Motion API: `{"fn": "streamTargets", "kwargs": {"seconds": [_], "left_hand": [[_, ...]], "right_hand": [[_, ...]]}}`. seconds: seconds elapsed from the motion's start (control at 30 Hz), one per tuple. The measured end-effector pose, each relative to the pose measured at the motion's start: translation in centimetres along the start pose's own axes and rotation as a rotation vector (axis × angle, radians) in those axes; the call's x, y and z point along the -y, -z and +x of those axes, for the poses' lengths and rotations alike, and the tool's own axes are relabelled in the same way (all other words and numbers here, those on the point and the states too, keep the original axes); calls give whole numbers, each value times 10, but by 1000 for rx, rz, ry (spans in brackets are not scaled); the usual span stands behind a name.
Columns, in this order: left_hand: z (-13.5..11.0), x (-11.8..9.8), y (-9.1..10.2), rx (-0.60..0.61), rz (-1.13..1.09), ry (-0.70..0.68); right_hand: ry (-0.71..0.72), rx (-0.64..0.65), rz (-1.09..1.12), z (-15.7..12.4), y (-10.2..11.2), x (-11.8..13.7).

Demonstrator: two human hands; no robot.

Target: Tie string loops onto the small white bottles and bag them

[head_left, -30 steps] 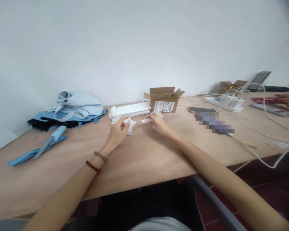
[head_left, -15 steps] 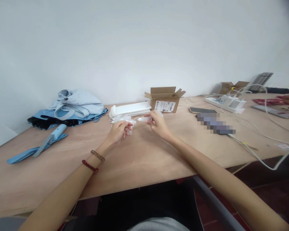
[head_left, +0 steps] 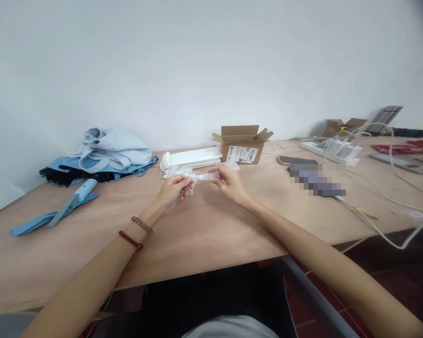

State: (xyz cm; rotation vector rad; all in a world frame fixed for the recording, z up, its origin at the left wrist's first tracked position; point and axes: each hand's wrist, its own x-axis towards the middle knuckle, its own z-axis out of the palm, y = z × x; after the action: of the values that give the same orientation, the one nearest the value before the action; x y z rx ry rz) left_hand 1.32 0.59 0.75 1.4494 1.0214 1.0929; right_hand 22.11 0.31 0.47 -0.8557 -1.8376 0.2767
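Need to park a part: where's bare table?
Bare wood: between the umbrella and left hand; table between the forearms; between the right hand and dark phone. Crowded: around the white piece in the right hand, white box and carton behind; at right, power strip and cables.

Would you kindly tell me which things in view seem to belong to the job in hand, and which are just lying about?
In the job:
- white piece, held in the right hand, its other end at the left hand
- long white thing behind, probably

Apparently lying about:
- umbrella
- bag
- phone
- power strip
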Motion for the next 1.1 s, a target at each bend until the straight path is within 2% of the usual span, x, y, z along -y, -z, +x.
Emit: {"fn": "streamTargets", "kwargs": {"seconds": [0.6, 0.93, 1.1], "left_hand": [[-5, -2, -3, 36, -5, 58], [-8, -3, -9, 89, -51, 46], [-7, -3, -8, 49, -109, 56]], "right_hand": [[-37, 10, 33, 0, 1, 3], [-110, 44, 197, -2, -4, 1], [-118, -17, 270, 0, -3, -1]]}}
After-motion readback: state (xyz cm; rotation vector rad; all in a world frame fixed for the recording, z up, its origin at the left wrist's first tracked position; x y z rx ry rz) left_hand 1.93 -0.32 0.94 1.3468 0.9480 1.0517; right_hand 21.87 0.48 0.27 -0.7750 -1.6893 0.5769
